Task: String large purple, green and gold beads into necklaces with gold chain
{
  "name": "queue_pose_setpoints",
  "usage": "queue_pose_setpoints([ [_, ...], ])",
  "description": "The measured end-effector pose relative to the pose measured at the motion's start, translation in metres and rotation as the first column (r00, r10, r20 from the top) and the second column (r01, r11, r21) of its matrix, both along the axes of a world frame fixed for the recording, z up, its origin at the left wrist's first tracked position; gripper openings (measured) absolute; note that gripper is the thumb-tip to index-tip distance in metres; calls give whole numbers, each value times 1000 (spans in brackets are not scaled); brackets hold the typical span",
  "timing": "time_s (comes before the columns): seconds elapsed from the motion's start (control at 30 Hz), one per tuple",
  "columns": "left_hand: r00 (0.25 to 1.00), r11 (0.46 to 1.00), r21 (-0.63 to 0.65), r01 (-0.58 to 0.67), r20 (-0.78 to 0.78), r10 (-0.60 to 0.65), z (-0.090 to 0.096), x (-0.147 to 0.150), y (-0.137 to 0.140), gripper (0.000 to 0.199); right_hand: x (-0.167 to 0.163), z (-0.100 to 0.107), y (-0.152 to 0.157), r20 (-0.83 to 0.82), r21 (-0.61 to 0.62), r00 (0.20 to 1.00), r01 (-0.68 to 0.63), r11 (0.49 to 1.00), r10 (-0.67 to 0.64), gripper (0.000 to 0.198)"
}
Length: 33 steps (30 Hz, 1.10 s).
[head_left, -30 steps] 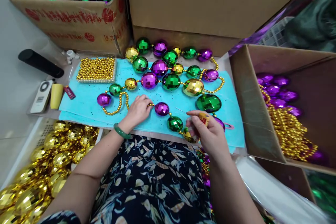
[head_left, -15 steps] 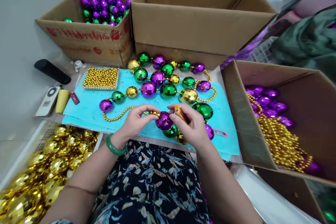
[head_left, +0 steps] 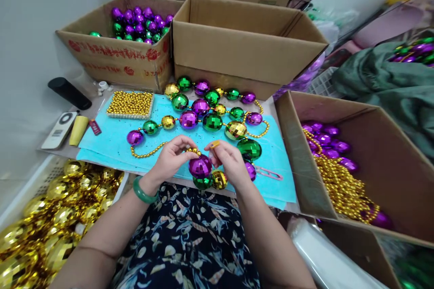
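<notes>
My left hand is closed, thumb and fingertips pinching a string of small gold beads just above a large faceted purple bead. To the right of that bead, my right hand is closed with its fingertips together. A small yellow stick-like tool pokes out of it, mostly hidden by the fingers. Below the hands lie a green bead and a gold bead. Rows of big purple, green and gold beads, such as a green one, stretch across the blue cloth.
A tray of small gold beads sits back left. Cardboard boxes stand behind, one central, and another at the right with gold bead strings. Lower left is a white crate of gold beads. A pink clip lies at right.
The view has shifted. My right hand has turned, and the yellow tool now shows less, lying nearer its fingertips. The right hand has come off the purple bead, which hangs lower beneath the left fingertips.
</notes>
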<state>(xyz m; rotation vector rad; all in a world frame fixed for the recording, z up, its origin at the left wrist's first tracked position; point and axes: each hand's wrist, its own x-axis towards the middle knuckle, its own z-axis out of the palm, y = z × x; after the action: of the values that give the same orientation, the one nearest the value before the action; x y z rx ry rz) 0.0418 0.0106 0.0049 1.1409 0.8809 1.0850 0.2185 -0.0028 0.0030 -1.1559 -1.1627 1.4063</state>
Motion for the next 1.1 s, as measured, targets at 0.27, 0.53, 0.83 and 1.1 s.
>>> queue_pose_setpoints([
  [0.27,999,999,-25,-34,13,35,-6,7,-3,17,-2,-8,6,9,-54,999,51,997,-51,60],
  [0.53,999,998,-65,15,43,-12,-13,8,0,16,0,-4,14,114,20,993,-16,1000,13,62],
  [0.83,995,991,-114,67,87,-57,-9,12,-2,26,-4,-8,16,128,95,992,-16,995,4,50],
  [1.1,991,990,-113,84,111,-71,-16,13,-5,25,-6,-15,15,186,175,982,-16,984,-17,39],
])
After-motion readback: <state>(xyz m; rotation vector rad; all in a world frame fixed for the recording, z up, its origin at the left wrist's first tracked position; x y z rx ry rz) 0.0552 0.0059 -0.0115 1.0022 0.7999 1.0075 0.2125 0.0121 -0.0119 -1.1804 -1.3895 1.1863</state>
